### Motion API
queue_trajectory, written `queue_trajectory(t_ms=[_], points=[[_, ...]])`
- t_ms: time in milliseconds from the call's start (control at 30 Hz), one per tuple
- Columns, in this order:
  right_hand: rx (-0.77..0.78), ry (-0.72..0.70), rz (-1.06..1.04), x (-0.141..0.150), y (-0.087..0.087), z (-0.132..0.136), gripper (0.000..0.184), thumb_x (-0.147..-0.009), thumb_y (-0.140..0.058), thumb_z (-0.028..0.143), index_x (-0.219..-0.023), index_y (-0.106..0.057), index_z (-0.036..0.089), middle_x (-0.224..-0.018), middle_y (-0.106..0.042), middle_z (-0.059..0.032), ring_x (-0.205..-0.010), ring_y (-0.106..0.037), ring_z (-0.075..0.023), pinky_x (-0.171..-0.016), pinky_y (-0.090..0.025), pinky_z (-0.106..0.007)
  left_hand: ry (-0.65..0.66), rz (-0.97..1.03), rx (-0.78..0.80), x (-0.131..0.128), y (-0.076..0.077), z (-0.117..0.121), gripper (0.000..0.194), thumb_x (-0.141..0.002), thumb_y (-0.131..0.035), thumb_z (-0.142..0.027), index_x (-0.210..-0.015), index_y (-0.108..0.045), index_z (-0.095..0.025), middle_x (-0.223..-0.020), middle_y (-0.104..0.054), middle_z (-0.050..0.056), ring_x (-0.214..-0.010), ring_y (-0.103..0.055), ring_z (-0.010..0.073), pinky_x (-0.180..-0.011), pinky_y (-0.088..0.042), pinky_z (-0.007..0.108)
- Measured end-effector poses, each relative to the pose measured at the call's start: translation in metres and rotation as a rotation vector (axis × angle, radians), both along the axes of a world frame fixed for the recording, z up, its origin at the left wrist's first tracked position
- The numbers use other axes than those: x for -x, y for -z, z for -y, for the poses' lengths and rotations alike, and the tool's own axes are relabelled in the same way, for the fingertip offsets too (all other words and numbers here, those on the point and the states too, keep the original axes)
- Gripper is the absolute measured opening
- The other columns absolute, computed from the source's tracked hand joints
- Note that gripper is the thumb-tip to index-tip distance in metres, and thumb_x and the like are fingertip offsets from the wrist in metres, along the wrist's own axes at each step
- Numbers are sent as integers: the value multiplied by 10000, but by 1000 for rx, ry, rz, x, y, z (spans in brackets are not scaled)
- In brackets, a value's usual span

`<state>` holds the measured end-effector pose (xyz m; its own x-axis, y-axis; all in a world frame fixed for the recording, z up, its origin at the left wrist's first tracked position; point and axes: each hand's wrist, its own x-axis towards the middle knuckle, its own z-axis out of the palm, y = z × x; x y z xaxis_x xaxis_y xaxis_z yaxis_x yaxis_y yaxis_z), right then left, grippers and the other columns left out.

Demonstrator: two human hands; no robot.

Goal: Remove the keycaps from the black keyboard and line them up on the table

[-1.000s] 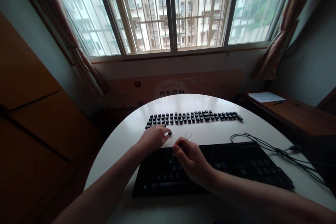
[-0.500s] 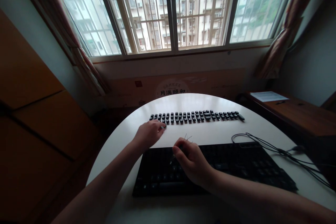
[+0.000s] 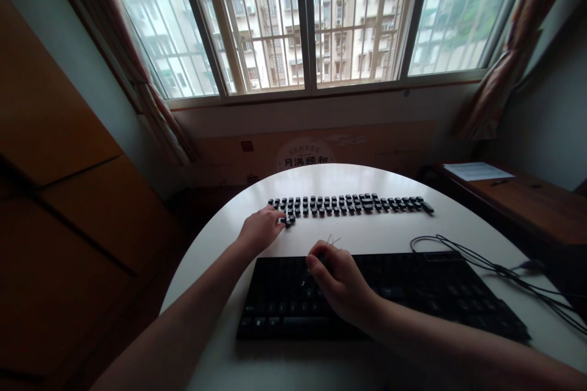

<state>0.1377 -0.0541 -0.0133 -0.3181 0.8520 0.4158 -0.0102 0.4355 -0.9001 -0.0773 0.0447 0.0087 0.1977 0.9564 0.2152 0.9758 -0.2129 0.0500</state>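
Observation:
My left hand [image 3: 261, 231] rests at the left end of the rows of black keycaps [image 3: 328, 204], its fingers bent together at a keycap [image 3: 287, 223] at the near edge of the rows. Over the left half of a black keyboard [image 3: 293, 324], my right hand [image 3: 338, 278] is closed around a keycap puller [image 3: 333, 241] with thin wire prongs. Wire ends stick out above the fist, and a small bit shows below it; the puller's middle is hidden in the palm. Part of the keyboard is covered by the right hand and forearm.
A round white table [image 3: 202, 293] carries all this. Black cables [image 3: 486, 263] run over its right side. A brown wooden desk [image 3: 527, 208] with a sheet of paper [image 3: 479, 171] stands to the right, and an orange-brown cabinet [image 3: 64, 226] on the left.
My left hand has shifted slightly along the near edge of the rows, and keycaps at its fingertips show more clearly. My right hand keeps its grip. The view has swung a little left.

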Motion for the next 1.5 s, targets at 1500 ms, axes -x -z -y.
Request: queue_trajectory(t_ms=[1500], points=[[-16,-20,3,1,3,-1,210,-936,-525,296,-761,-529,180,-587,-423,58,-534,-373,-94,-535,-332,-219,121,-94,72,-15,-2,8,584,-1008,-262,-471,-785,-722,-188,-853,-726,98,-800,-660,245,-684,-459,323]])
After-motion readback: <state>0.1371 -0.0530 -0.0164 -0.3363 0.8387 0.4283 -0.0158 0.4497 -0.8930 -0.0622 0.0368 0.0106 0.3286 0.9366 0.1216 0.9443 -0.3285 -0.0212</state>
